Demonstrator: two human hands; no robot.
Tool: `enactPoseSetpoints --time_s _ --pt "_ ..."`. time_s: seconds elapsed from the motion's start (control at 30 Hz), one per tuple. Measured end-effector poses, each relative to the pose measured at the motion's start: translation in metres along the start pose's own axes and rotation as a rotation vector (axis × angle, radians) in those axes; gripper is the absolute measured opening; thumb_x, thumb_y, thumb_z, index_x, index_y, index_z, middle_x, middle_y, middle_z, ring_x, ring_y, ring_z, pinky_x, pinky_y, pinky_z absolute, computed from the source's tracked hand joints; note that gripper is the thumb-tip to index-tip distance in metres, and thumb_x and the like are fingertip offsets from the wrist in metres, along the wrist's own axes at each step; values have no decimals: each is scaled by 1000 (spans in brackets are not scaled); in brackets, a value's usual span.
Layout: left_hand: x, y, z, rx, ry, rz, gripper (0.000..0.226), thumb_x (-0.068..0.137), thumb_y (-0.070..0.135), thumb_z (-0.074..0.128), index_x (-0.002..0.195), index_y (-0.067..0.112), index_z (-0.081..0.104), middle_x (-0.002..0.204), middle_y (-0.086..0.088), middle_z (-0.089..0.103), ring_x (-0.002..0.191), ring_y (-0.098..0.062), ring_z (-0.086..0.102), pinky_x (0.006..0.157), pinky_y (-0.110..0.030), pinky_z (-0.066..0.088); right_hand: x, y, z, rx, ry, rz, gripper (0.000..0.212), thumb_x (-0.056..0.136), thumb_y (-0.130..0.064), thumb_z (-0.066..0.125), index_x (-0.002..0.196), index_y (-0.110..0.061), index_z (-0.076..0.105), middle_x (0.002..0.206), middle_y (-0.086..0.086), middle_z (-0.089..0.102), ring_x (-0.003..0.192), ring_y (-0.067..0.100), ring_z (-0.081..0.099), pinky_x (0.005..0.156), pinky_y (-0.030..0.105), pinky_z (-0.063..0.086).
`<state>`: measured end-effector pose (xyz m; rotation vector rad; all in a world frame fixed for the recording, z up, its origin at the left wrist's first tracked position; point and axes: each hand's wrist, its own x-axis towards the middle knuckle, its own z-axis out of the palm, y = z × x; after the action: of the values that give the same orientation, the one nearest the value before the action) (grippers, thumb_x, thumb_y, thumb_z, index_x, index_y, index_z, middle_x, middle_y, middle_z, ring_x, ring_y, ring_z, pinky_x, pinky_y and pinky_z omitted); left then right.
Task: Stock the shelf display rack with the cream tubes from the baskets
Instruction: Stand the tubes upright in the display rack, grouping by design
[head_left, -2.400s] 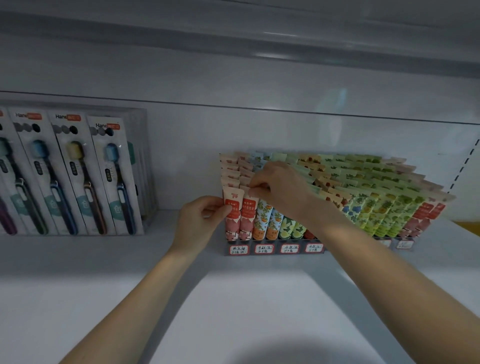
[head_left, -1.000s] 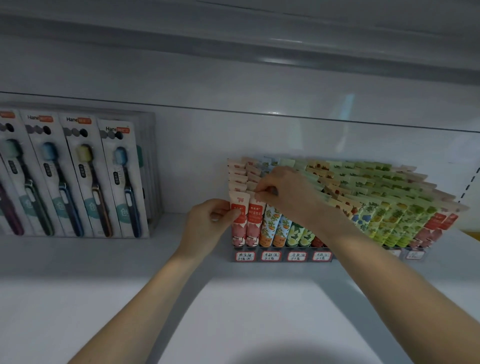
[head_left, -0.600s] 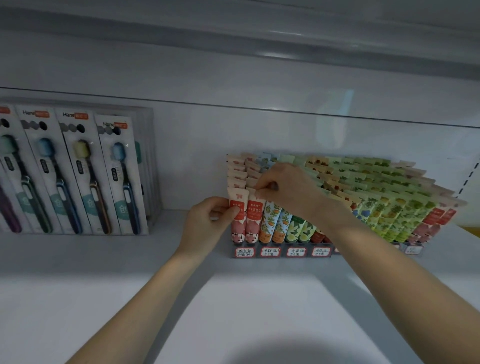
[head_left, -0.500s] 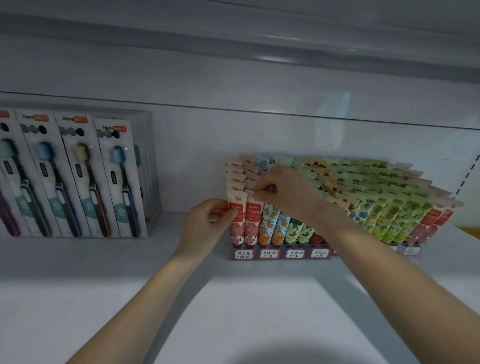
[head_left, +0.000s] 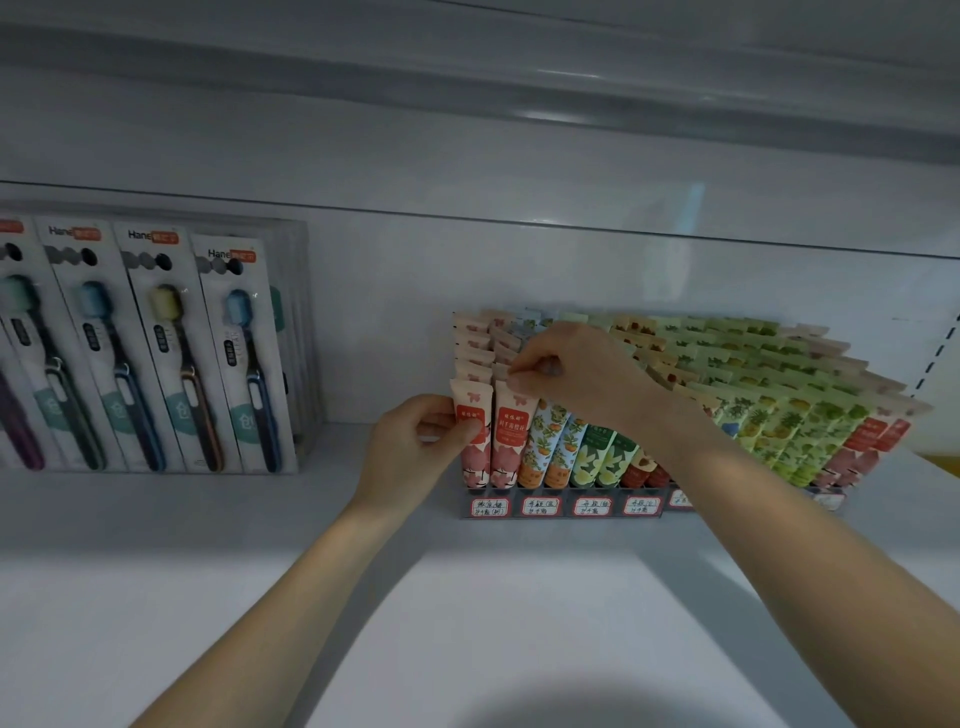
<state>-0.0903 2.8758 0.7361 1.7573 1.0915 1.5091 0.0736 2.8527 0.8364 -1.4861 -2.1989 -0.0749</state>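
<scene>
Curled fingertips of the right hand pinch the crimped top of the second pink cream tube. Just left, the left hand pinches the first pink cream tube, thumb on its front. Both tubes stand upright in the front row of the display rack, below the fingers. Toothbrush packs stand well left of the left hand on the shelf.

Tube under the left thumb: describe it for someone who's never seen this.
Right of the toothbrush packs on the shelf stands the display rack. At its leftmost column, front row, is the pink tube with a red label, the thumb of the left hand on it. Its twin alongside has the right hand pinching its top.
</scene>
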Motion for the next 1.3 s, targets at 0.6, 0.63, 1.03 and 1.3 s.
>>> enactPoseSetpoints --time_s 0.6,0.63,1.03,1.3 --pt "15 9 1 89 32 77 11 79 10 72 81 16 63 75 15 62 66 10 57 64 -6 42 3 0 5 -181 0 -24 19 89 -31 60 101 -20 71 94 -6 59 94 9 50 73 19 33" --pt "15 10 2 103 30 84 11 80 10 72 81 17 63 74 16 61 66 11 57 64 -5 42 3 0 6 -199 6 -21 19 90 -31 59 101 -20 70 97 -4 60 98 12 51 76 22 35" --pt "10 9 2 133 3 88 17 78 9 73 83 20 62 76 19 61 67 11 58 63 -5 43 0 9 12 -64 45 -33 13 87 -23 64 91 -15 73 82 -7 57 82 7 46 81 27 44" --pt "26 19 -10 109 71 71 12 93 11 55 85 16 62 78 8 64 75 -12 63 72 -28 49 4 9 -1 21 53 -11 18 90 -23 60 100 -14 71 82 -13 54 81 4 48 71 16 34"
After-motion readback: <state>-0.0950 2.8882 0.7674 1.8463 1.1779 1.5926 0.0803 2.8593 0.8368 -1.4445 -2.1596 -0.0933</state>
